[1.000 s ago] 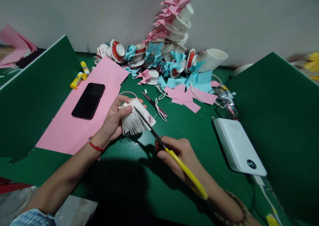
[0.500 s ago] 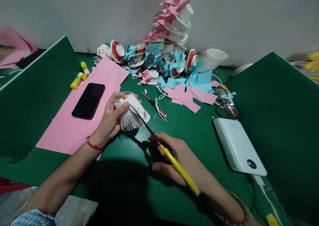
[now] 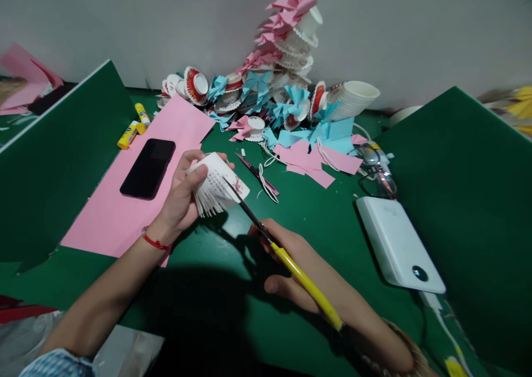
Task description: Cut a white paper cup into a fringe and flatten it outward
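My left hand (image 3: 182,191) is closed round a white paper cup (image 3: 216,174), thumb on its printed side. One edge of the cup is cut into narrow strips that hang down on the near side. My right hand (image 3: 293,260) grips a pair of scissors with yellow handles (image 3: 310,285); its fingers are partly hidden by the handle. The dark blades lie against the cup's wall near its pink flower print. Beyond the cup, a second dark pair of scissors (image 3: 257,172) rests on the green table, with a loop of white string over it.
Pink paper (image 3: 103,216) lies at left under a black phone (image 3: 148,169), with glue sticks (image 3: 127,136) beside it. Cut cups with pink and blue paper (image 3: 286,39) pile against the wall. A white power bank (image 3: 399,244) and glasses (image 3: 378,183) sit right. Green panels (image 3: 453,177) flank both sides.
The cup has turned slightly in my left hand, showing more of its print. My right hand and the scissors have shifted a little to the right and down.
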Demonstrator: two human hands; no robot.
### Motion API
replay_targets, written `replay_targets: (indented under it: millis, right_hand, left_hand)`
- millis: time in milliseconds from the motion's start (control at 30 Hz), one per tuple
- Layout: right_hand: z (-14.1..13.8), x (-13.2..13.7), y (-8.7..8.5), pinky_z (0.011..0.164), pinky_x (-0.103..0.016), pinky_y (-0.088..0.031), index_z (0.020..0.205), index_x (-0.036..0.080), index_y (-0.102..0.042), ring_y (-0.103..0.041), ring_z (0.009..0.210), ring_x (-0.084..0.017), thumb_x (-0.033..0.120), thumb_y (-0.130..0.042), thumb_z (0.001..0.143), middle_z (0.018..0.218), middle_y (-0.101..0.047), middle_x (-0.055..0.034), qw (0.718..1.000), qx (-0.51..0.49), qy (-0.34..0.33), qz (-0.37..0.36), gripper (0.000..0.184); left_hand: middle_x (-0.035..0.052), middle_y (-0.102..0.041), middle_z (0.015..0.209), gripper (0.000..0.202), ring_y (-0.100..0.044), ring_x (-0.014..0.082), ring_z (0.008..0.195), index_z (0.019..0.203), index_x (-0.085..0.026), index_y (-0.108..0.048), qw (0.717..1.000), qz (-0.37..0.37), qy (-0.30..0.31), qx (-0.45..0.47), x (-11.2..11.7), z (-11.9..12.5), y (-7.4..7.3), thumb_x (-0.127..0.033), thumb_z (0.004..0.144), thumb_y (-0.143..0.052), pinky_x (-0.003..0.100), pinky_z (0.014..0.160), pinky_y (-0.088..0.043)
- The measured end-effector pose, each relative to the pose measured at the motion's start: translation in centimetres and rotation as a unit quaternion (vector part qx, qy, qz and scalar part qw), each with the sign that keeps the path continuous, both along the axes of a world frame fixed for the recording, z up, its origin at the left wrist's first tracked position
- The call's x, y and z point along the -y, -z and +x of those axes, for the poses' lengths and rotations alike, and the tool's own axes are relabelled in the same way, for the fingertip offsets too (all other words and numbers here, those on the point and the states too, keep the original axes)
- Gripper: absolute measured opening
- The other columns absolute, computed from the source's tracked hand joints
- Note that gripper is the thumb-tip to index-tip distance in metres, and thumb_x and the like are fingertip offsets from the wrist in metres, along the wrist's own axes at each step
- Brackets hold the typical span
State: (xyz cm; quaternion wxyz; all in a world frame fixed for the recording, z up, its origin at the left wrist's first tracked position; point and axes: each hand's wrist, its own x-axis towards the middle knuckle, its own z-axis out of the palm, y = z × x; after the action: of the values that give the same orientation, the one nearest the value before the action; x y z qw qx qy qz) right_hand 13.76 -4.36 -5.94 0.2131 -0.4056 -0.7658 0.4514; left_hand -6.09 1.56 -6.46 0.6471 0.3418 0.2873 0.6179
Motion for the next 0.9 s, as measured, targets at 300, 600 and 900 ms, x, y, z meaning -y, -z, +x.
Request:
replay_targets:
  millis: [300,600,900]
  right_hand:
    - [0.14,0.07,0.15,0.054,-0.026,-0.031,0.090,0.018,-0.046,-0.036,0.062,-0.014,0.079,-0.041,0.077,0.074,-0.046,-0.0005,1.000,-0.006,-0.004,-0.012,0.063]
    - [0.31,0.01,0.57,0.055,-0.027,-0.031,0.090,0.017,-0.048,-0.035,0.061,-0.014,0.079,-0.033,0.080,0.071,-0.046,-0.0003,1.000,-0.012,-0.004,0.002,0.064]
    - [0.29,-0.05,0.85,0.055,-0.027,-0.031,0.090,0.017,-0.050,-0.036,0.061,-0.014,0.079,-0.033,0.080,0.071,-0.047,0.0000,1.000,-0.029,-0.005,0.008,0.065]
  left_hand:
    - [0.0004,-0.070,0.095,0.032,-0.070,0.0199,0.088,0.082,-0.022,-0.048,1.000,0.006,0.019,0.002,0.16,0.27,0.19,-0.029,0.069,-0.075,0.030,0.070,-0.059]
    - [0.0021,-0.071,0.096,0.030,-0.070,0.0196,0.088,0.084,-0.021,-0.048,1.000,0.021,0.018,0.000,0.24,0.22,0.43,-0.028,0.072,-0.074,0.030,0.070,-0.060]
    - [0.0017,-0.071,0.096,0.029,-0.070,0.0196,0.088,0.083,-0.021,-0.048,0.999,0.027,0.022,0.008,0.20,0.24,0.28,-0.028,0.071,-0.074,0.031,0.068,-0.061]
